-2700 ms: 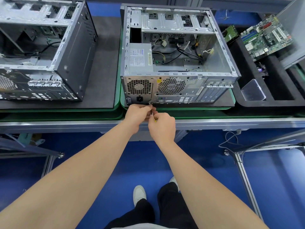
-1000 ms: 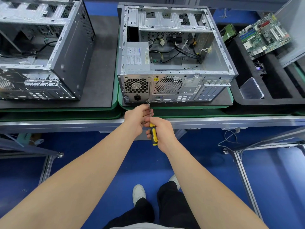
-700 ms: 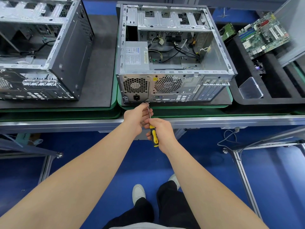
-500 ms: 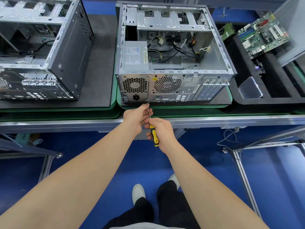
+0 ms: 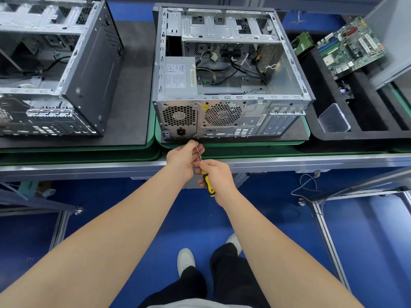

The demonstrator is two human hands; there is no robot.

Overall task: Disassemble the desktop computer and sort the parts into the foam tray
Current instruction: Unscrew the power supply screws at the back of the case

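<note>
Your right hand has drawn the screwdriver back from the rear panel of the open computer case. About three seconds ago both hands were pressed against the panel's lower edge, just right of the power socket; now the yellow-and-black handle shows below your fist and the shaft slants up toward 11 o'clock, its tip hidden inside your left hand. Over the last second the pose has hardly changed.

Your right fingers are clamped round the handle. Your left fingers are curled together about the shaft's far end, just below the case's bottom edge. Whether they pinch a loosened screw cannot be told; nothing that small shows.

My reading: a screw near the lower corner of the power supply has come out, or is about to, and you are taking it off the tip. The supply sits at 9 o'clock inside the case, cables trailing toward 3 o'clock, so it is not yet free.

The foam tray lies on the surface to the right, at 3 o'clock from the case, with the motherboard leaning at its far end and a clear plastic box near its front corner. That box looks a likely place for screws.
</note>
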